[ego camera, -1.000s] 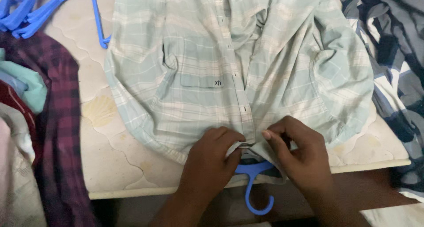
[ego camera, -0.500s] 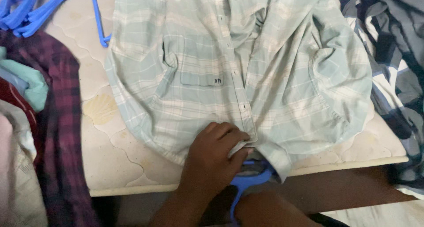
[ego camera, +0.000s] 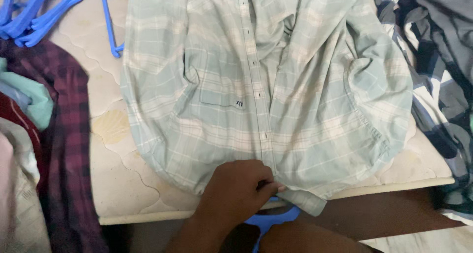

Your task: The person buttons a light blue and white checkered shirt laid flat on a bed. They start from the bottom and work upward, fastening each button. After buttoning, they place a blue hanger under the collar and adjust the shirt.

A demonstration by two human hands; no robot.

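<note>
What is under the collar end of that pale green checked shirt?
A blue hanger pokes out below the shirt, beside the left hand pinching the collar. Its shoulders are covered by fabric; a quilted mattress lies underneath.

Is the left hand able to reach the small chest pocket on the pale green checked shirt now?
Probably yes. The left hand grips the shirt at its collar edge, and the pocket lies just beyond it on open cloth, with nothing between.

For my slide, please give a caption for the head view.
Left hand pinches pale green plaid shirt collar over blue hanger on mattress.
</note>
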